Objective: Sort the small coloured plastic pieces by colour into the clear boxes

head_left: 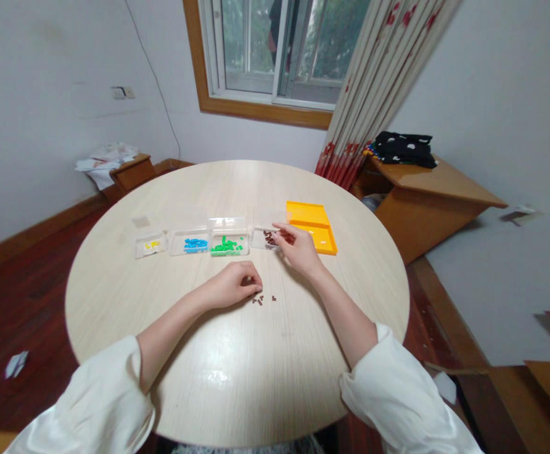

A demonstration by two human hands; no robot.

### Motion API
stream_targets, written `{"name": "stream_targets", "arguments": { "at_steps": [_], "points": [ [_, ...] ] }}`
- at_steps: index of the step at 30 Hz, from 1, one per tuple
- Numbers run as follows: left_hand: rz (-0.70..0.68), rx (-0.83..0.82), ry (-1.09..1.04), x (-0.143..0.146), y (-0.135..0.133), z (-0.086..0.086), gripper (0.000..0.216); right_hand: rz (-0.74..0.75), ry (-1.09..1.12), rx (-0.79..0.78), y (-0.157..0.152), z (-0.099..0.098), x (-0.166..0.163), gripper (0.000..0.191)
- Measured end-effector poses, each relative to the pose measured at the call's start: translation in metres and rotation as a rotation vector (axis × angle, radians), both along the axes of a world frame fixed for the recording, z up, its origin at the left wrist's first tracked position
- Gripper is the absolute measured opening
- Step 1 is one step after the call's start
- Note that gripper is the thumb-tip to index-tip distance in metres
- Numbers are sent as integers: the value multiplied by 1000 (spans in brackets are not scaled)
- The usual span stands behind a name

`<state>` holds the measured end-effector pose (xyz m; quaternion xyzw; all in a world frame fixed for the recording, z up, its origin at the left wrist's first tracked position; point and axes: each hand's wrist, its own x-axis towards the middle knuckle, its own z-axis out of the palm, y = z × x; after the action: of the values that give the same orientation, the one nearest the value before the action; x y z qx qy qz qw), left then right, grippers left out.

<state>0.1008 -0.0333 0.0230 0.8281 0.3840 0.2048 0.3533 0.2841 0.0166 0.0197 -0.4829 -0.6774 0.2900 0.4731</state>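
My left hand [236,284] rests on the round table [161,340] with its fingers curled in a pinch beside a few small brown pieces [262,299]. My right hand [298,247] reaches forward with its fingertips pinched at the rim of a clear box holding brown pieces [268,238]. What either pinch holds is too small to make out. To the left stand clear boxes with green pieces [228,244], blue pieces [194,244] and yellow pieces [151,245].
An orange tray [309,214] lies just beyond my right hand, with small white bits in it. A wooden cabinet [426,195] with dark cloth stands at the right, a low stand with papers at the back left. Curtain and window lie behind.
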Motion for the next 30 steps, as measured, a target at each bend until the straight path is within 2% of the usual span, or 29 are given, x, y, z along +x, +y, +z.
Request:
{"name": "stream_targets", "arguments": {
  "at_steps": [4,8,18,26,30],
  "points": [
    [212,-35,-106,0,5,3,14,203,-59,10,-10,6,-6,14],
    [357,-81,-254,-2,10,2,18,317,-77,-12,-17,9,-10,13],
    [445,-170,-429,-2,14,-4,18,400,-43,-79,-24,13,-13,16],
    [440,-142,-387,-2,14,-5,24,323,-76,3,-23,9,-18,10],
    [408,-7,-269,-3,12,-1,23,137,-18,71,-13,6,-10,8]
  ]
}}
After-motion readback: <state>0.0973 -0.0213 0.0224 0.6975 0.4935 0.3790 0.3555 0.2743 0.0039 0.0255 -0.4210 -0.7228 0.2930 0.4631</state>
